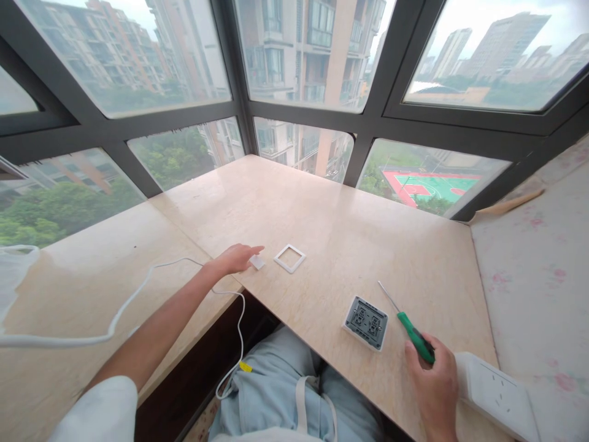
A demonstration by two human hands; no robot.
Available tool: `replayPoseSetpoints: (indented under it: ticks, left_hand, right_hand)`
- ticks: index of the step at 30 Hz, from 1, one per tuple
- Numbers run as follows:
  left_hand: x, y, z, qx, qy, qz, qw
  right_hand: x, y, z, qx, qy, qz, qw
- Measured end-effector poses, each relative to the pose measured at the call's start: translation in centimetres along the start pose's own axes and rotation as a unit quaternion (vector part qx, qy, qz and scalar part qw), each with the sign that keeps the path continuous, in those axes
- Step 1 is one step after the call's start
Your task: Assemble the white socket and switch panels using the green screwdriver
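My right hand is wrapped around the green handle of a screwdriver, whose thin metal shaft points away and to the left. Left of it, a wall switch with a white rim and an exposed dark grey face lies on the sill. My left hand reaches across to a small white flat piece at its fingertips; the index finger sticks out above it, and the thumb is mostly hidden. Just right of that piece lies a white square frame, flat and untouched.
The pale marble-look sill runs up to dark window frames. A white socket box sits at the right, against the papered wall. A white cable trails across the left side and down over the sill's edge.
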State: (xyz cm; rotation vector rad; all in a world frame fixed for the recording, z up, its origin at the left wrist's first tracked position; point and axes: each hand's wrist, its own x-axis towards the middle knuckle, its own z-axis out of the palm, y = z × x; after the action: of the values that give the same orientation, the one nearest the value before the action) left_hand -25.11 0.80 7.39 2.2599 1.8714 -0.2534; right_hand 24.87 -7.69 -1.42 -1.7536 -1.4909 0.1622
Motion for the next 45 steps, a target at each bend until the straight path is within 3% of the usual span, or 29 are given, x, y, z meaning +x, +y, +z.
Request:
replayPoseSetpoints:
  ticks: [4, 11, 14, 17, 19, 22, 26, 30, 33, 37, 40, 45]
  left_hand:
    - [0.7, -0.1, 0.7, 0.032, 0.002, 0.03, 0.999]
    - [0.7, 0.3, 0.7, 0.064, 0.035, 0.079, 0.994]
    - [0.3, 1.0, 0.8, 0.013, 0.079, 0.066, 0.995]
    - [-0.1, 2.7, 1.0, -0.114, 0.16, 0.065, 0.978]
    - [-0.3, 4.5, 1.1, -0.229, 0.206, 0.072, 0.949]
    - [-0.6, 8.2, 0.9, -0.394, 0.219, 0.07, 0.89]
    - [-0.9, 14.3, 0.2, -0.511, 0.156, 0.079, 0.842]
    - [-0.8, 20.6, 0.2, -0.561, 0.112, 0.096, 0.815]
    - [-0.4, 24.7, 0.8, -0.551, 0.098, 0.11, 0.822]
    - [0.2, 28.2, 1.9, -0.445, 0.132, 0.12, 0.877]
    - [0.5, 29.4, 2.5, -0.37, 0.146, 0.132, 0.908]
    - [0.5, 30.2, 3.1, -0.301, 0.169, 0.154, 0.926]
  right_hand:
    - [-0.2, -0.2, -0.2, 0.014, -0.01, 0.051, 0.999]
    - [-0.6, -0.2, -0.3, 0.012, -0.009, 0.055, 0.998]
    - [-0.6, 0.1, -0.1, 0.012, 0.001, 0.039, 0.999]
    - [-0.6, 0.3, 0.1, 0.009, 0.016, 0.01, 1.0]
    - [-0.7, 0.3, 0.3, 0.003, 0.037, -0.028, 0.999]
    - [-0.8, -0.1, 0.3, -0.003, 0.081, -0.101, 0.992]
    - [-1.1, -1.1, 0.1, 0.006, 0.101, -0.173, 0.98]
    - [-1.5, -1.5, -0.1, 0.043, 0.066, -0.177, 0.981]
    - [-1.7, -1.4, -0.2, 0.05, 0.043, -0.168, 0.983]
    - [-1.8, -1.4, -0.2, 0.049, 0.023, -0.18, 0.982]
    - [-1.8, -1.5, -0.2, 0.058, 0.01, -0.199, 0.978]
    - [-1.7, -1.5, -0.1, 0.068, -0.004, -0.193, 0.979]
